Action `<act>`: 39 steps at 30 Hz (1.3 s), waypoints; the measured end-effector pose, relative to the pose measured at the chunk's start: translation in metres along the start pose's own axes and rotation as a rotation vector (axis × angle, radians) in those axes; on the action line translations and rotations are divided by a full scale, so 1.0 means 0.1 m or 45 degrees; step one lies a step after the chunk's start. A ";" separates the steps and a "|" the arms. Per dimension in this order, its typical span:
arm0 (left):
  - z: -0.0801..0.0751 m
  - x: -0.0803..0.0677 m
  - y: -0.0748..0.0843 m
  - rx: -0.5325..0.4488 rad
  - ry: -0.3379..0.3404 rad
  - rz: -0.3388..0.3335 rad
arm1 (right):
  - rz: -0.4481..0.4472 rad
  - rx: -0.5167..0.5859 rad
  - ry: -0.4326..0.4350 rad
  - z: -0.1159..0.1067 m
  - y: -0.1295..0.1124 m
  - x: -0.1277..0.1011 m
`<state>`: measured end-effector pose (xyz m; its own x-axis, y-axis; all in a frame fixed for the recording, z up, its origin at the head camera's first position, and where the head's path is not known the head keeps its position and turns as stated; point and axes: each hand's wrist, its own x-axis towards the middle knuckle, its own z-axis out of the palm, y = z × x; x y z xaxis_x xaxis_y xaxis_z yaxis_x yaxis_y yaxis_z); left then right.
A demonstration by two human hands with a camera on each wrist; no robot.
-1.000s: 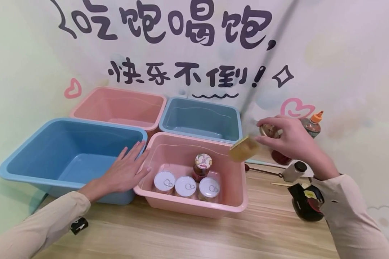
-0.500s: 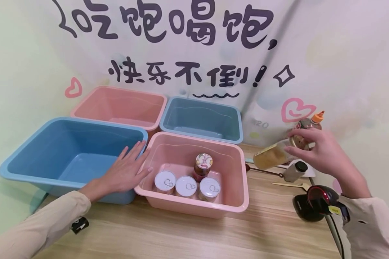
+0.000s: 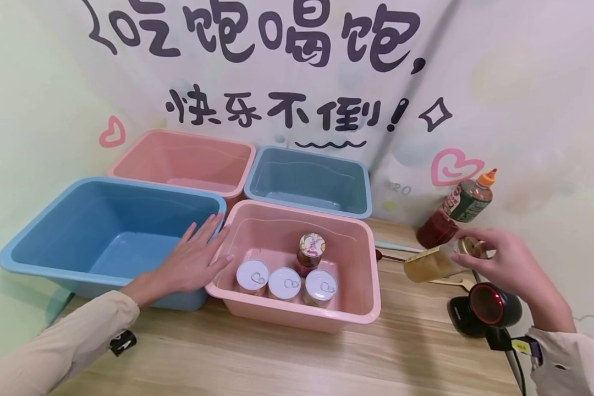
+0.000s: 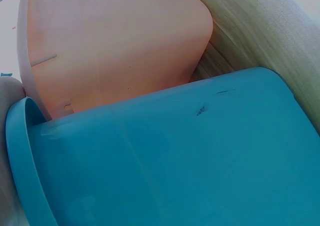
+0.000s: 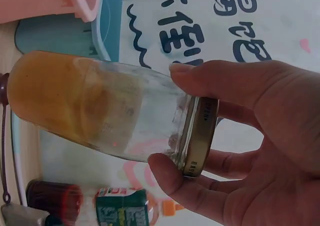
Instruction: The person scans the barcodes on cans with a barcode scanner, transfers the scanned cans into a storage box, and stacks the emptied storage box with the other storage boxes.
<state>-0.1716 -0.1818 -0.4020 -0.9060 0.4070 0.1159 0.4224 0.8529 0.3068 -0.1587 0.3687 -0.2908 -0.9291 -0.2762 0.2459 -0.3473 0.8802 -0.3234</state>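
Note:
My right hand (image 3: 510, 269) grips a glass jar (image 3: 433, 264) by its gold lid, fingers and thumb around the rim. Tilted almost sideways above the table's right side, the jar has yellowish-brown contents, seen closely in the right wrist view, where its lid (image 5: 201, 136) faces the palm. Fingers spread, my left hand (image 3: 190, 264) rests across the neighbouring rims of a large blue tub (image 3: 39, 268) and a pink tub (image 3: 297, 316). Inside the pink tub stand three pull-tab cans (image 3: 284, 283) and a small jar (image 3: 311, 247) with a patterned lid. The left wrist view shows the tubs' outer walls.
Behind are another pink tub (image 3: 188, 159) and a smaller blue tub (image 3: 307, 179). At right stands an orange-capped sauce bottle (image 3: 467, 201) beside a dark red container (image 3: 434, 228). Utensils lie nearby, including a turquoise one (image 3: 398, 246). A black device (image 3: 492, 305) is by the right sleeve.
My right hand has carried the glass jar rightward and down, away from the pink tub, uncovering the sauce bottle. My left hand stays in place.

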 end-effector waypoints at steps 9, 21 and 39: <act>-0.01 0.00 0.00 -0.001 -0.014 -0.015 | 0.207 0.008 -0.063 0.14 0.22 -0.25; -0.01 0.01 0.00 0.008 -0.017 -0.016 | 0.520 0.024 -0.157 0.14 0.36 -0.48; -0.02 -0.01 0.00 0.004 -0.028 -0.022 | 0.433 -0.051 -0.043 0.05 0.24 -0.25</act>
<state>-0.1711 -0.1830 -0.4001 -0.9124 0.3993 0.0895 0.4067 0.8608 0.3059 -0.1447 0.3945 -0.3087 -0.9948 0.0239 0.0993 -0.0120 0.9383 -0.3456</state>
